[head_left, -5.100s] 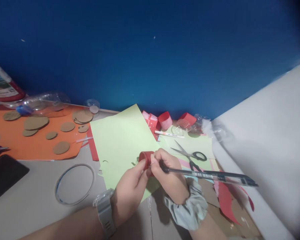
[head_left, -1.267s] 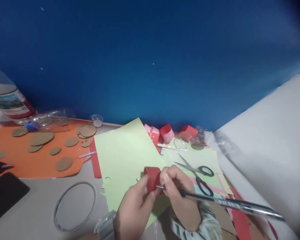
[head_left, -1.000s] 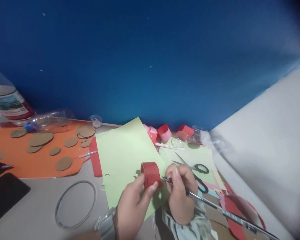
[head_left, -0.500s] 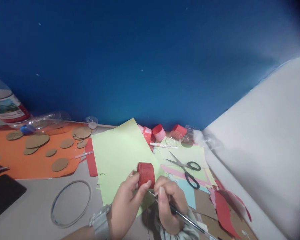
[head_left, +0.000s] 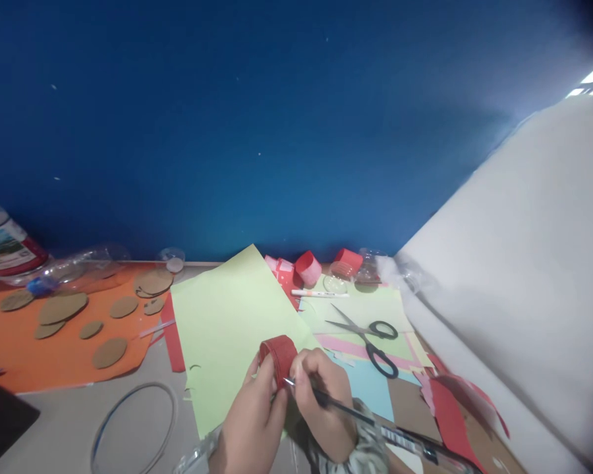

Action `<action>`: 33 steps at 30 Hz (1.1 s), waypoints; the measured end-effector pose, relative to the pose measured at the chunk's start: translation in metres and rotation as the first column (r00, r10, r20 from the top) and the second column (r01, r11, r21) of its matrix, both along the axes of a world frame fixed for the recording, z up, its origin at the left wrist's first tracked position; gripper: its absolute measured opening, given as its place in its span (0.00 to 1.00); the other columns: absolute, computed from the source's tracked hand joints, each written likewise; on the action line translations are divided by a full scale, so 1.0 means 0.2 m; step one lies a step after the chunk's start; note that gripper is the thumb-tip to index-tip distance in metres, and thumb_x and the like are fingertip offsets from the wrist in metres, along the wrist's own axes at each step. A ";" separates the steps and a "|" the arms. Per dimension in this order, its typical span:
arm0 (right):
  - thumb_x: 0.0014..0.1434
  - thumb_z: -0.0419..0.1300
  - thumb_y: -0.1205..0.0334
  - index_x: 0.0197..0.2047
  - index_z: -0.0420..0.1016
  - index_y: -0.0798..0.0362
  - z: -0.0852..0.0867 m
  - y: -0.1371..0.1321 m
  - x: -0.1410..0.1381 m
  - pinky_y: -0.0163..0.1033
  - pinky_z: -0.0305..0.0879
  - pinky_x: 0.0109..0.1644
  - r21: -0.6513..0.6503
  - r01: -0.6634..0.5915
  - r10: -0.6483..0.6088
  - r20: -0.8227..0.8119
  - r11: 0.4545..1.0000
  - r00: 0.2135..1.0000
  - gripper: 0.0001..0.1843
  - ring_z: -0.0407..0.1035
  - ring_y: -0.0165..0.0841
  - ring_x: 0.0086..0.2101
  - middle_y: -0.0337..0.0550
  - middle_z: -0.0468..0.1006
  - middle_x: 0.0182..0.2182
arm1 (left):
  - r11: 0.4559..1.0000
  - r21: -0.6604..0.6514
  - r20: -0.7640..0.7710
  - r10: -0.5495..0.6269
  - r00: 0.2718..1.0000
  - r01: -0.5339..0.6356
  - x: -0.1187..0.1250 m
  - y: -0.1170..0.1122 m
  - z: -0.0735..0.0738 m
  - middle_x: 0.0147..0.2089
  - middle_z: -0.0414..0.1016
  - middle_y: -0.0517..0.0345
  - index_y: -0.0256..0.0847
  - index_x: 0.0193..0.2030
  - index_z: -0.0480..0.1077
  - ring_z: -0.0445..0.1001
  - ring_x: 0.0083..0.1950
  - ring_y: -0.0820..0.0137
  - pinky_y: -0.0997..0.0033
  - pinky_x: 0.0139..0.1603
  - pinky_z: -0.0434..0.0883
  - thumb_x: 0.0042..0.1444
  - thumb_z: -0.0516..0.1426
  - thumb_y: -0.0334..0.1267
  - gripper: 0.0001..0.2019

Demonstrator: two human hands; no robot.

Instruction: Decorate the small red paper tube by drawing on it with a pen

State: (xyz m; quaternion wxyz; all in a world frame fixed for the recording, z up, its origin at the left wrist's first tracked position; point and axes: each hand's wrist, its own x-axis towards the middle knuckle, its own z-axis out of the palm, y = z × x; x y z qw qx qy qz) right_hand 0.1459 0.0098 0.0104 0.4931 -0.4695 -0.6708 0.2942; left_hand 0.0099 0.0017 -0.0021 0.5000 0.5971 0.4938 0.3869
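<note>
My left hand (head_left: 254, 411) is closed around a short red paper ring (head_left: 279, 355), its thumb and fingers pressing the near side. In my right hand (head_left: 323, 401) a slim pen (head_left: 346, 408) is pinched, dark near the grip with a clear barrel running back to the lower right. The pen's metal tip meets or nearly meets the ring's lower edge; I cannot tell which. Behind the ring lies a pale green sheet (head_left: 227, 316). To the right of my right hand, black-handled scissors (head_left: 366, 332) lie with blades parted.
Cardboard discs (head_left: 109, 353) sit on orange paper (head_left: 29, 349) at left, near a clear bottle (head_left: 89, 263) and a phone-like black slab (head_left: 4, 421). A round hoop (head_left: 95, 438) lies nearby. Pink and red rings (head_left: 308, 268) stand at the back. A white wall (head_left: 534, 263) bounds the right.
The red ring has been tilted in my left hand. My right hand and the pen tip have moved in against its lower edge. The view has tipped slightly upward.
</note>
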 end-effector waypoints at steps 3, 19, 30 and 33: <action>0.65 0.51 0.59 0.27 0.59 0.50 -0.03 0.01 -0.01 0.34 0.59 0.27 -0.080 0.043 -0.047 -0.052 0.996 0.998 0.14 0.61 0.28 0.23 0.35 0.65 0.22 | 0.998 -0.053 -0.116 -0.045 0.992 0.039 0.00 0.01 0.02 0.58 0.73 0.40 0.39 0.51 0.68 0.66 0.65 0.52 0.51 0.61 0.67 0.60 0.50 0.34 0.14; 0.63 0.52 0.57 0.25 0.59 0.51 -0.01 0.04 -0.03 0.32 0.56 0.26 -0.214 0.074 -0.089 -0.065 0.974 0.994 0.14 0.57 0.26 0.21 0.32 0.61 0.20 | 0.997 -0.036 -0.113 -0.071 0.991 0.067 0.00 0.02 0.04 0.60 0.72 0.45 0.40 0.56 0.68 0.66 0.64 0.56 0.53 0.65 0.62 0.62 0.50 0.35 0.16; 0.63 0.53 0.58 0.25 0.58 0.50 -0.01 0.05 -0.05 0.34 0.54 0.26 -0.191 0.090 -0.112 -0.111 0.977 0.987 0.15 0.56 0.26 0.21 0.32 0.61 0.20 | 0.993 -0.023 -0.110 -0.121 0.987 0.119 -0.01 0.03 0.01 0.58 0.71 0.42 0.37 0.60 0.63 0.69 0.60 0.56 0.53 0.60 0.66 0.64 0.48 0.37 0.18; 0.62 0.53 0.59 0.25 0.58 0.50 -0.01 0.05 -0.03 0.34 0.54 0.26 -0.185 0.027 -0.043 -0.084 0.982 0.996 0.14 0.55 0.26 0.21 0.32 0.60 0.20 | 0.992 -0.010 -0.115 -0.126 0.985 0.126 -0.01 0.03 0.01 0.58 0.71 0.42 0.37 0.58 0.64 0.69 0.61 0.57 0.53 0.61 0.66 0.65 0.47 0.37 0.17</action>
